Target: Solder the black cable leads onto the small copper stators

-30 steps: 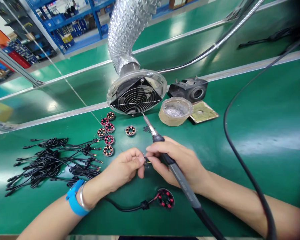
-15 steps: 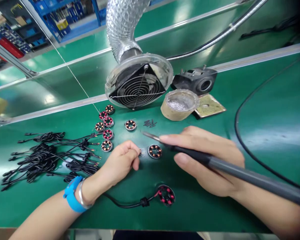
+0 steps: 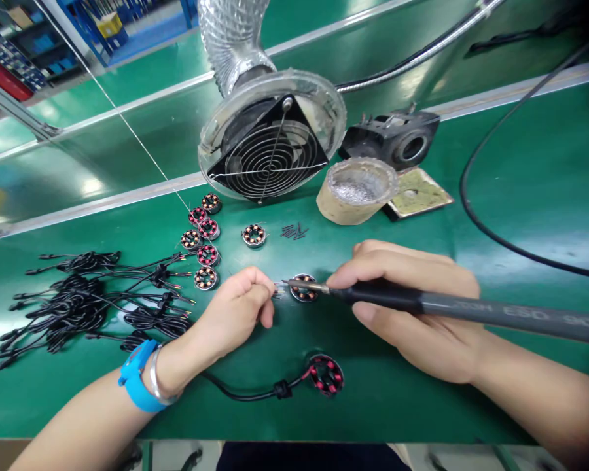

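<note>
My right hand [image 3: 412, 301] grips a soldering iron [image 3: 387, 296], its tip pointing left over a round coil [image 3: 304, 296] with copper windings. The tip is close to fine wires [image 3: 278, 288] that stick out from the closed fingertips of my left hand [image 3: 243, 301]; whether they touch is too small to tell. Nearer the front edge, a coil with red windings [image 3: 326, 375] lies joined to a black cable [image 3: 240, 395] that passes under my left wrist. Another copper coil [image 3: 254, 235] rests beside short black pieces [image 3: 293, 231].
Several coils [image 3: 206, 278] stand in a column left of centre, near a pile of black cables [image 3: 73, 307]. A fume extractor [image 3: 269, 157] hangs at the back. Right of it are a tub [image 3: 356, 193], a yellow sponge pad [image 3: 419, 193] and a black holder [image 3: 397, 140].
The iron's tip has come down and now crosses the copper coil near the wires. The view has shifted slightly, while my left hand keeps its pinch.
</note>
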{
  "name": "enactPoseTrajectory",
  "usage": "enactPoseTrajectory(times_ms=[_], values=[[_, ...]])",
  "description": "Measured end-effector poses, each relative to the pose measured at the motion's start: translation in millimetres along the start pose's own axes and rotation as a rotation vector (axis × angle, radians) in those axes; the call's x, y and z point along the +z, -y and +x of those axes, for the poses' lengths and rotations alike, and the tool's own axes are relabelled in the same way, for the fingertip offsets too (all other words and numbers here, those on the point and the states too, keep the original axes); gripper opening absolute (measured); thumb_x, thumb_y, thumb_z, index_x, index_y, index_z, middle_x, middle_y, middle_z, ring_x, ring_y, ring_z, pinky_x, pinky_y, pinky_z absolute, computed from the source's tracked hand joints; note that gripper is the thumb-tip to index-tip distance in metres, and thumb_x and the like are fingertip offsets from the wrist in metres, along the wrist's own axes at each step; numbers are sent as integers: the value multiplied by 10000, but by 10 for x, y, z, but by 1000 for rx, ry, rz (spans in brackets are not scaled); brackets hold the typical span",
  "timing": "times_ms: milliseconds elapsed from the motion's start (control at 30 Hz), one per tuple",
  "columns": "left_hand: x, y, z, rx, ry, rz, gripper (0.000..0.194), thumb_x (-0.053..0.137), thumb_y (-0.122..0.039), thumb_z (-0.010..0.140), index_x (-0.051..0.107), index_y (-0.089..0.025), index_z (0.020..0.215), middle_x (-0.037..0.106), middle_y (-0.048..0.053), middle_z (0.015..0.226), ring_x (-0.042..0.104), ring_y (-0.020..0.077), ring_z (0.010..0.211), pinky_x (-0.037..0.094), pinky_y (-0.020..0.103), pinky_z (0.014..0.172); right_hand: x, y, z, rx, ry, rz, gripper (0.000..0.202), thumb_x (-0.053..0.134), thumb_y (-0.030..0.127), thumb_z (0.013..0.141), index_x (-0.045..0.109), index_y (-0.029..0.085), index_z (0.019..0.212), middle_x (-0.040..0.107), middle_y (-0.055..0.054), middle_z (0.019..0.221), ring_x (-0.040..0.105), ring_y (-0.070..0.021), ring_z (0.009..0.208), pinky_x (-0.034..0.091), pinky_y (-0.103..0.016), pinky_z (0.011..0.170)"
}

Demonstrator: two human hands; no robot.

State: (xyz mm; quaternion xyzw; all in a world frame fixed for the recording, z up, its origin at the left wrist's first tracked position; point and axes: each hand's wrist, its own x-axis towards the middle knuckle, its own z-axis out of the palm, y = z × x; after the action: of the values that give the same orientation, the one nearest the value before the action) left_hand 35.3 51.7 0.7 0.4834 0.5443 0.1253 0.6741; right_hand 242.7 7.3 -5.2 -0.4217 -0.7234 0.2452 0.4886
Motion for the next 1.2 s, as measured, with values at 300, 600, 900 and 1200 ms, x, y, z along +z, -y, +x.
enactPoseTrajectory(times_ms=[300,600,900,1200], values=[[-2,-1,-1,21,21,33,141,433,-256,867,473,-201,743,489,-97,436,227,54,367,233,194,450,43,5,-18,-7,-40,18,220,517,87,770,651,215,889,558,-11,662,484,-133,556,376,-298,470],[-4,-8,-15,37,20,66,165,432,-264,881,472,-196,736,495,-90,458,245,56,388,246,194,462,63,20,-13,-34,-31,36,246,503,67,756,655,207,888,525,-4,635,490,-123,544,382,-286,468],[-11,-6,-13,45,28,83,177,434,-280,889,480,-196,740,496,-85,468,257,59,398,243,194,458,52,24,-20,-67,-9,29,269,503,77,756,648,227,926,520,-4,617,468,-134,517,395,-297,474],[-11,-2,-11,45,25,74,173,437,-277,885,479,-194,739,495,-81,467,264,61,402,252,193,464,-16,123,25,-20,5,47,269,510,78,749,647,225,927,566,-13,639,527,-154,561,433,-310,501]])
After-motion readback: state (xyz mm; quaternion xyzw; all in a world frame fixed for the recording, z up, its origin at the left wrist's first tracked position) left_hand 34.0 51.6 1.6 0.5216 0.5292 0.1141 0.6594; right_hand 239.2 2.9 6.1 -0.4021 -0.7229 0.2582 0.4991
